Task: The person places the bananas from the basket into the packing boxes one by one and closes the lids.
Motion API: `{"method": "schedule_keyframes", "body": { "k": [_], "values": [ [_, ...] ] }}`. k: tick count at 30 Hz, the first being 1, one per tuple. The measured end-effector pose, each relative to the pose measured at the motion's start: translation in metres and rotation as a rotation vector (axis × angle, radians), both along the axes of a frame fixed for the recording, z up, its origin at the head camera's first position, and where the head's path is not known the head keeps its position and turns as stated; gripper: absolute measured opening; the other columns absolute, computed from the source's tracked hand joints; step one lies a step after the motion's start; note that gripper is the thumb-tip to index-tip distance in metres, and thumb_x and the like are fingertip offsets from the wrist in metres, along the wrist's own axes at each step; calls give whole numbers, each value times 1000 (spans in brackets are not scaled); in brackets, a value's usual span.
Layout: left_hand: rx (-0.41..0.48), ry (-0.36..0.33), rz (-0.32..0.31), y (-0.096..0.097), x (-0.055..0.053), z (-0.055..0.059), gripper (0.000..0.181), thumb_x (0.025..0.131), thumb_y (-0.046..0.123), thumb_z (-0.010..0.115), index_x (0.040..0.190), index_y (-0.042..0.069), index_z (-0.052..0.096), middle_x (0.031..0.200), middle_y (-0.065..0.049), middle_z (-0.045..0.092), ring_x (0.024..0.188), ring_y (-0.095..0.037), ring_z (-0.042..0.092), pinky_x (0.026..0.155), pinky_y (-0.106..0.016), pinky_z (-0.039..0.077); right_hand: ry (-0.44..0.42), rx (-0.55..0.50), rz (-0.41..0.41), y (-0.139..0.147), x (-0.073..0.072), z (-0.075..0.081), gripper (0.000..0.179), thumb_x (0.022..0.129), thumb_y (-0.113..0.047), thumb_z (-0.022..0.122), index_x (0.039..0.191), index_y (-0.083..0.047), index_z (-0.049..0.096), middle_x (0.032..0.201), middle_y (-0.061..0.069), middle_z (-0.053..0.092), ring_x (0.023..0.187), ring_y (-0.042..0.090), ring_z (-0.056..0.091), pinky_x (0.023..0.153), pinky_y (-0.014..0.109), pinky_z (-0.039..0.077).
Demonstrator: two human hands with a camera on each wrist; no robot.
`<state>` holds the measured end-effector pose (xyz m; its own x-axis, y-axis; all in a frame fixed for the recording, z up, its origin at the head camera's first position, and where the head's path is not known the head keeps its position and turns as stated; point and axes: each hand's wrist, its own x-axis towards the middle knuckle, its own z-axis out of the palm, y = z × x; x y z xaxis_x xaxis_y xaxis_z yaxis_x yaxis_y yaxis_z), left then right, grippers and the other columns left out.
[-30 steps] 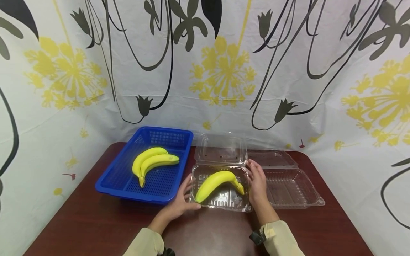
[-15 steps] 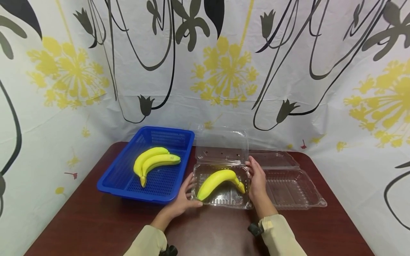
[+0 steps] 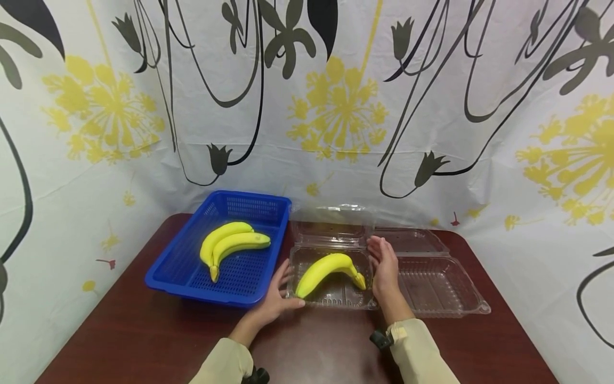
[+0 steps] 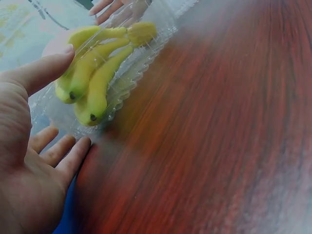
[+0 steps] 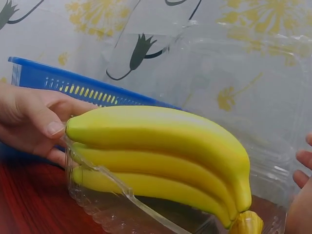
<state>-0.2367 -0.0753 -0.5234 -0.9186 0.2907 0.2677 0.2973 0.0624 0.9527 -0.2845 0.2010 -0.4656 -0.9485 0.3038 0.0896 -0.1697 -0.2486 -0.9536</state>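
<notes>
A bunch of yellow bananas lies in a clear plastic clamshell container with its lid folded back. The right wrist view shows several joined bananas with the stem end toward the right. My left hand is at the container's left side, thumb by the front left corner and fingers spread along the side. My right hand stands along the right side, fingers extended and thumb hidden in the head view. Whether either hand touches the plastic is hard to tell.
A blue perforated basket at the left holds another banana bunch. To the right, a second clear container lies with its lid folded back. The brown table meets a patterned white cloth behind.
The container has shifted slightly away from me, and its folded-back lid rose, then dropped lower. My right hand's fingers have straightened beside the rim. The left hand has barely moved.
</notes>
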Motion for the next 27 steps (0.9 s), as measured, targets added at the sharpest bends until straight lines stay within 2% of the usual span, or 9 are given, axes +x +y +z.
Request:
{"method": "schedule_keyframes", "body": {
  "k": [5,9,15,19,23,27],
  "values": [
    [43,10,24,4,-1,-3,106,74,17,82,152,-4,14,146,-33,31,130,-49,37,95,-59,40,22,-25,6,2,1,2,50,106,-36,35,131,6,46,131,20,51,123,28,45,104,43,32],
    [54,-5,51,7,-1,-4,104,74,11,81,153,-1,16,146,-32,31,130,-48,36,96,-58,40,58,-71,11,3,4,6,46,105,-35,38,126,5,50,128,17,53,125,30,44,106,47,29],
    [37,-32,95,11,2,1,101,76,5,80,154,4,16,147,-29,31,129,-46,38,96,-56,42,118,-43,38,1,16,15,33,106,-33,38,116,-6,56,119,5,57,127,31,41,110,48,23],
    [-14,-42,143,13,6,6,100,77,5,80,155,7,16,144,-26,35,125,-42,42,92,-50,45,152,-1,49,0,29,17,42,107,-31,36,123,4,54,118,1,54,122,21,43,111,48,21],
    [-109,-35,220,16,8,9,100,78,12,82,155,11,18,126,-19,46,104,-31,51,79,-40,48,153,27,52,-1,42,15,46,107,-31,35,128,6,52,126,7,52,124,14,42,111,45,23],
    [-143,-17,272,19,7,10,100,78,13,82,154,10,18,97,-11,49,77,-20,48,65,-30,44,121,62,30,-3,52,9,46,107,-28,35,131,7,51,132,12,51,123,12,43,107,35,29]
  ]
}}
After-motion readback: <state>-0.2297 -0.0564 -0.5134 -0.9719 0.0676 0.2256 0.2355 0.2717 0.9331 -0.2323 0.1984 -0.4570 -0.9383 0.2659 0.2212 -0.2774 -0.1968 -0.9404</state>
